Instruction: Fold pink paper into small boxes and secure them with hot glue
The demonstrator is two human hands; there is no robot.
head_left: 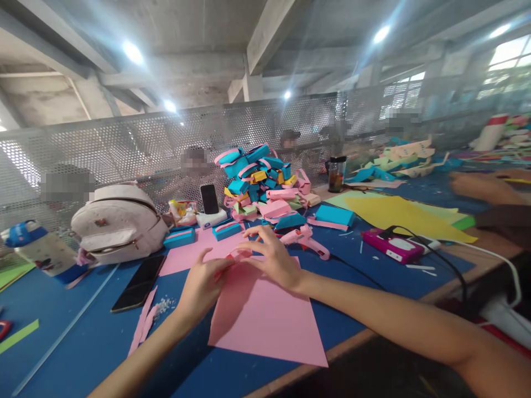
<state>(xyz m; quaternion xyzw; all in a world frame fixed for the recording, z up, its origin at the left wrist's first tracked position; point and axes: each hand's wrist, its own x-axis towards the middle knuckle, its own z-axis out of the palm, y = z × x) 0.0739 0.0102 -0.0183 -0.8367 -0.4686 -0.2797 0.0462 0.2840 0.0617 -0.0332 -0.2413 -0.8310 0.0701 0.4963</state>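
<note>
A sheet of pink paper (265, 320) lies in front of me on the blue tabletop, its near edge reaching the table's edge. Both hands meet at its far edge, where a narrow pink strip or fold (239, 254) shows between the fingertips. My left hand (202, 281) is closed on the far left part of the paper, thumb and fingers together. My right hand (274, 258) bends over the same edge and pinches it, some of its fingers raised. A pink glue gun (306, 240) lies just beyond my right hand. Another pink sheet (186, 255) lies behind my left hand.
A pile of folded blue, pink and yellow paper pieces (261, 182) rises at the back. Leftward are a black phone (139, 283), white backpack (120, 224) and bottle (47, 254). On the right are a magenta box (392, 247) with cables, yellow paper (398, 213) and another person's arm (489, 189).
</note>
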